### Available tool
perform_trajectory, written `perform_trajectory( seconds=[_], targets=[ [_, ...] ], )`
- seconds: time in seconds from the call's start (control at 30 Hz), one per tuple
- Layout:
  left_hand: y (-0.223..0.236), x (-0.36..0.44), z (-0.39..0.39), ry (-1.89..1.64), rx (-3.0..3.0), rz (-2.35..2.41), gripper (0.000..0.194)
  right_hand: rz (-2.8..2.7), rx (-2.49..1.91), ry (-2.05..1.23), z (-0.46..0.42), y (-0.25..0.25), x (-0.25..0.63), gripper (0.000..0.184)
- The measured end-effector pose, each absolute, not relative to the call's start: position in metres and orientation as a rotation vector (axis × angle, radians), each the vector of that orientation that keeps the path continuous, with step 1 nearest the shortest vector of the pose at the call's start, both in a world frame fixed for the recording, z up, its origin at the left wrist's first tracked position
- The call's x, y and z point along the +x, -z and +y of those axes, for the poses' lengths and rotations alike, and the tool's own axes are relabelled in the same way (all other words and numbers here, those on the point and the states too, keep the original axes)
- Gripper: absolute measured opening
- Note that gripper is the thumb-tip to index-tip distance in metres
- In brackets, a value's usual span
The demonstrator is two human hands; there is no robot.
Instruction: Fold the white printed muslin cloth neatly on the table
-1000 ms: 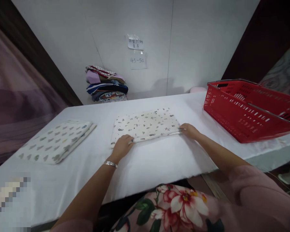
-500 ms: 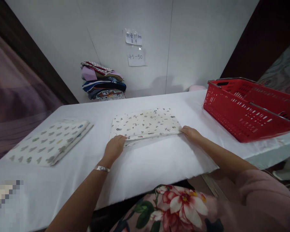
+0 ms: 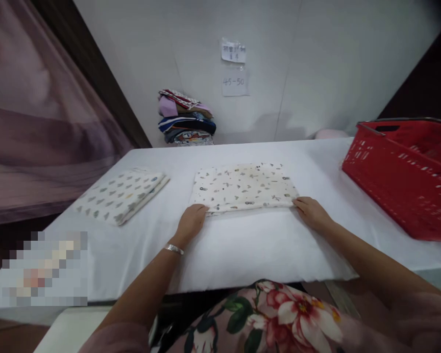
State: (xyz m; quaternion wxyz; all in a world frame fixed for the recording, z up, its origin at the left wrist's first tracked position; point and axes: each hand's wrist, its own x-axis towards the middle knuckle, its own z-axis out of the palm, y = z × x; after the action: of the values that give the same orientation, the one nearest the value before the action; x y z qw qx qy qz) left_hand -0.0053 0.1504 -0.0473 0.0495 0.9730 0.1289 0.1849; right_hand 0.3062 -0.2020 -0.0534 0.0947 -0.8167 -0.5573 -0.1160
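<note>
In front of me a folded cream cloth (image 3: 246, 186) with small printed shapes lies flat on the white-covered table (image 3: 264, 250). My left hand (image 3: 191, 223) pinches its near left corner, fingertips on the folded edge. At the near right corner my right hand (image 3: 312, 212) does the same, thumb and fingers closed on the edge. Between the two hands the near edge runs nearly straight. A second folded cloth (image 3: 121, 196), pale with grey-green cloud-like or cactus-like prints, rests on the table to the left.
A red plastic basket (image 3: 404, 181) with metal handles stands on the right of the table. Several folded clothes are stacked in a pile (image 3: 187, 117) at the back, below paper signs (image 3: 234, 82) on the wall. A pink curtain (image 3: 40, 122) hangs at left.
My view has turned left, so everything sits further right. The cloth's near edge looks more even, with less of the under layer showing. Both hands stay at its corners.
</note>
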Motion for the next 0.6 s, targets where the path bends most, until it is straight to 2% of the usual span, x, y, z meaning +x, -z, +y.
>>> perform_trajectory(
  seconds=[0.2, 0.33, 0.6],
  targets=[
    [0.046, -0.007, 0.143, -0.517, 2.999, 0.529, 0.033, -1.643, -2.423, 0.364, -0.192, 0.057, 0.304, 0.038],
    [0.037, 0.012, 0.130, -0.430, 3.048, 0.442, 0.037, -1.720, -2.330, 0.251, -0.161, 0.049, 0.288, 0.041],
    [0.023, 0.057, 0.118, -0.259, 3.122, 0.286, 0.033, -1.881, -2.207, 0.100, -0.107, 0.037, 0.272, 0.038]
  ],
)
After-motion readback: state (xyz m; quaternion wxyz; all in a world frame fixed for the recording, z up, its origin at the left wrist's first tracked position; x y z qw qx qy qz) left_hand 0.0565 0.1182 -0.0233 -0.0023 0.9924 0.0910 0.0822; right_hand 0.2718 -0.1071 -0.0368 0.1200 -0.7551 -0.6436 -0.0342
